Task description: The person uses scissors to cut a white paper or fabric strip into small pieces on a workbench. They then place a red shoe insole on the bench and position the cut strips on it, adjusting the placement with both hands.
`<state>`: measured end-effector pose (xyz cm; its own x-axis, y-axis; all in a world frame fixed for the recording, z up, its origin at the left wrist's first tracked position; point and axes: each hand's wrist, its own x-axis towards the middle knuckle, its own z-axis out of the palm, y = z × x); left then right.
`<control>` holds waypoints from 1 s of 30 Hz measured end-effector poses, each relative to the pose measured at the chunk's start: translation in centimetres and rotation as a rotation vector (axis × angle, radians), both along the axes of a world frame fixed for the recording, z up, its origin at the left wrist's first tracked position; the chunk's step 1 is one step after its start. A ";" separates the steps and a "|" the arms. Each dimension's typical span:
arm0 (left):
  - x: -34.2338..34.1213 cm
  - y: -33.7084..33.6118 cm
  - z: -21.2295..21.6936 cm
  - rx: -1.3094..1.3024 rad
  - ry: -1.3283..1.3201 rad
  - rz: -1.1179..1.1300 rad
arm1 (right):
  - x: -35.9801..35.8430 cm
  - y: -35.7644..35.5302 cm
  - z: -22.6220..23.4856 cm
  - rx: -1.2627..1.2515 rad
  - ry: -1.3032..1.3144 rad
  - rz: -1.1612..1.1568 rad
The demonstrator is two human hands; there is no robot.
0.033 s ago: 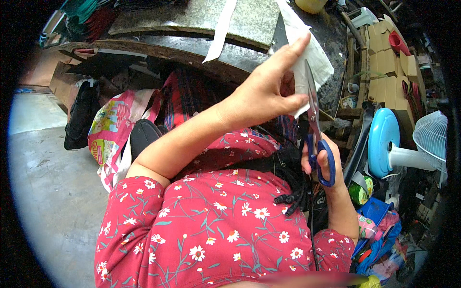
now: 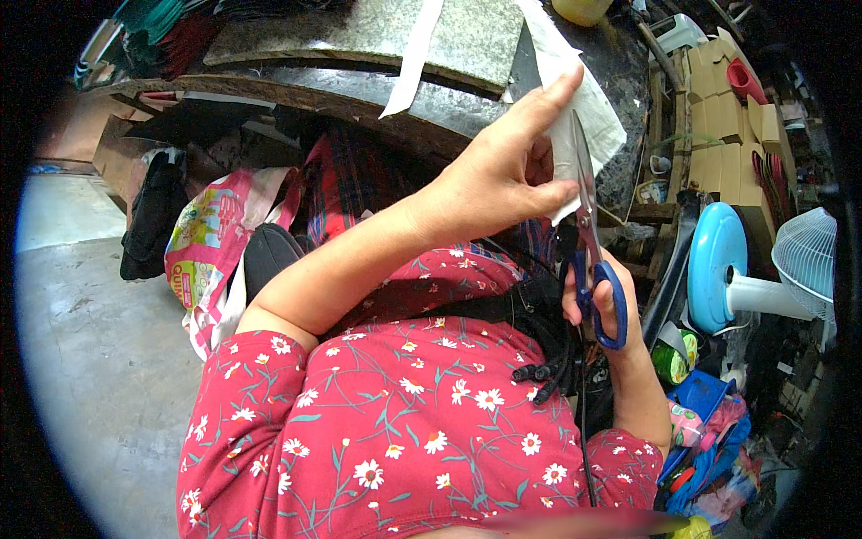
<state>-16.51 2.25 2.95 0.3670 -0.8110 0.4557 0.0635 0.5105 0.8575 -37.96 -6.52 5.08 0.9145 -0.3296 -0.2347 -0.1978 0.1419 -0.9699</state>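
Note:
My left hand [image 2: 498,162] is closed on a thin white sheet [image 2: 599,121], its thumb and fingers around the near end. Whether the sheet is cloth or paper, I cannot tell. It stretches away over the dark worktable [image 2: 444,126]. In my right hand [image 2: 620,301] is a pair of scissors [image 2: 609,328] with blue handles, fingers through the loops. Their metal blades point up and away, lying along the sheet's right side close to my left thumb. A separate white strip [image 2: 415,63] hangs over the table's near edge, left of my left hand.
A grey board [image 2: 359,40] lies on the table, with a yellowish container [image 2: 582,9] at the far side. To the right stand a fan [image 2: 718,269] with a blue base and several cardboard boxes [image 2: 718,117]. A pink printed bag [image 2: 220,234] rests at the left.

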 end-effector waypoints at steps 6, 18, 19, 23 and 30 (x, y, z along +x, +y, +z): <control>0.0 0.0 -0.3 -0.007 -0.081 0.060 | -0.3 0.2 0.2 0.052 0.017 -0.035; 2.0 0.4 0.5 0.101 0.156 0.064 | 0.0 -0.2 0.1 0.030 0.086 -0.025; 1.8 0.4 0.4 0.087 0.144 0.057 | 0.1 -0.2 0.1 0.022 0.086 -0.024; 1.2 0.3 0.0 0.087 0.063 0.044 | 0.9 -0.1 -0.1 -0.004 0.041 -0.022; 1.0 -0.1 -0.5 0.055 0.124 0.031 | 0.9 -0.2 0.0 0.046 0.044 -0.046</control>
<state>-15.52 2.16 2.41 0.4432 -0.8207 0.3607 0.1553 0.4665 0.8708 -37.07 -6.73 5.08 0.8869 -0.3592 -0.2906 -0.2326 0.1962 -0.9526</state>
